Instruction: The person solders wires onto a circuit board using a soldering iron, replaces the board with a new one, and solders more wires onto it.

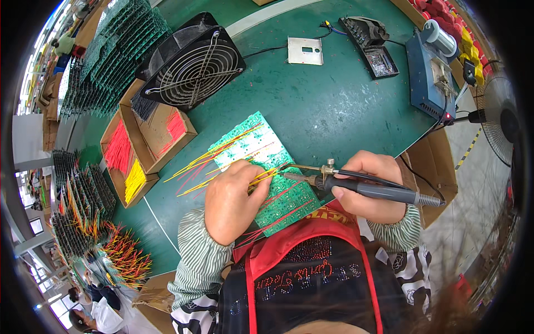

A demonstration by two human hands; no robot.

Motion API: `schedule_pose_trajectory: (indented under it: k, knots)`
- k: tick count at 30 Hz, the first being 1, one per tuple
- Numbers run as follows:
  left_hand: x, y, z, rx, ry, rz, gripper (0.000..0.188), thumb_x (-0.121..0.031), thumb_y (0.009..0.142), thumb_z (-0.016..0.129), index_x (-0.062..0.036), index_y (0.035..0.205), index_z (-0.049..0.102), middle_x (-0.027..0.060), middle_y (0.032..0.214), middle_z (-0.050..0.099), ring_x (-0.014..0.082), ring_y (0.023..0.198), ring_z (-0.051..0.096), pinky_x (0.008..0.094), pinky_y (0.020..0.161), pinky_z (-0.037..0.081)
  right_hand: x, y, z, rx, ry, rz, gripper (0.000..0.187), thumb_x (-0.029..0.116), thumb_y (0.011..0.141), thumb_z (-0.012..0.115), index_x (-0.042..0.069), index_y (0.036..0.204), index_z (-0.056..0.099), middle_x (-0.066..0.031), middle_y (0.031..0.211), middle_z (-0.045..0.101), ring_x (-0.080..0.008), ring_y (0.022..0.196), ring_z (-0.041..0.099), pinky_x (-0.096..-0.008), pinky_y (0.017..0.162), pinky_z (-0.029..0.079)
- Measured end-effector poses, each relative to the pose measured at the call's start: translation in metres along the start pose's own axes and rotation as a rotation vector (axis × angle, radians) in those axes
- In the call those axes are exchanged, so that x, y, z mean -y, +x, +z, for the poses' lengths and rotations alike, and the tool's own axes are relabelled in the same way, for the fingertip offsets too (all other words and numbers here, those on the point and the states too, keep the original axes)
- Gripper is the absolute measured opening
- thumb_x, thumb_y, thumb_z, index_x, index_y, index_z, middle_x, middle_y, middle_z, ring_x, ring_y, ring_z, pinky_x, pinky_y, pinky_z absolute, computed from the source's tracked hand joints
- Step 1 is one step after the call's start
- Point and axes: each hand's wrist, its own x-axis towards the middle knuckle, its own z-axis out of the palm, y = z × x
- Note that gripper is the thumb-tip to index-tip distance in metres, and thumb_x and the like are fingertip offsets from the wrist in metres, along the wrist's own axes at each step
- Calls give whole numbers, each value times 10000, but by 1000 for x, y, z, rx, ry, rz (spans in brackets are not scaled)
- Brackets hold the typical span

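Note:
A green circuit board panel [292, 205] lies tilted on the table at its near edge, with red and yellow wires running across it and out past its left side. My left hand [232, 199] rests over the board's left part, thumb and fingers pinched on a yellow wire [260, 178]. In my right hand [371, 183] is a grey soldering iron [389, 192] with a thin metal solder-feed tube [306, 167] fixed along it. The iron's tip points left and meets the board close to the pinched wire's end; exact contact is too small to tell.
To the left a divided cardboard box [146, 153] holds red and yellow wires. Behind it stand a black fan [194, 69] and stacked boards [119, 50]. A metal plate [305, 51], a small black tray [381, 61] and a blue solder feeder [425, 83] sit farther back.

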Motion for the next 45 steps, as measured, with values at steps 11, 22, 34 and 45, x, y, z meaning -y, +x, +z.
schedule_pose_trajectory:
  k: [11, 22, 34, 45]
  knots:
    - [7, 1, -39, -395, 367, 64, 121, -58, 735, 718, -25, 811, 630, 110, 763, 608, 274, 657, 604, 353, 582, 481, 0, -4, -16, -11, -78, -57, 154, 80, 700, 716, 20, 762, 588, -24, 581, 596, -83, 497, 569, -232, 479, 430]
    - [-13, 11, 8, -20, -11, 29, 100, -128, 782, 684, -35, 808, 657, 105, 774, 609, 297, 672, 613, 373, 587, 475, 0, -10, -20, -56, -77, -1, 161, 87, 694, 711, 7, 770, 594, -33, 624, 613, -70, 535, 573, -228, 502, 440]
    - [-8, 23, 7, -45, -24, 96, 93, -71, 762, 709, -5, 797, 653, 102, 713, 580, 210, 565, 554, 312, 518, 433, -5, 2, -19, -74, -35, 11, 158, 89, 687, 719, 21, 755, 593, -31, 594, 601, -80, 509, 563, -232, 490, 429]
    - [3, 4, -18, -140, 39, 113, 135, -162, 817, 658, -30, 840, 662, 125, 776, 628, 298, 692, 620, 379, 615, 492, 7, -18, -26, -86, -24, 27, 169, 109, 682, 728, 7, 740, 606, -31, 583, 592, -69, 520, 546, -230, 492, 420]
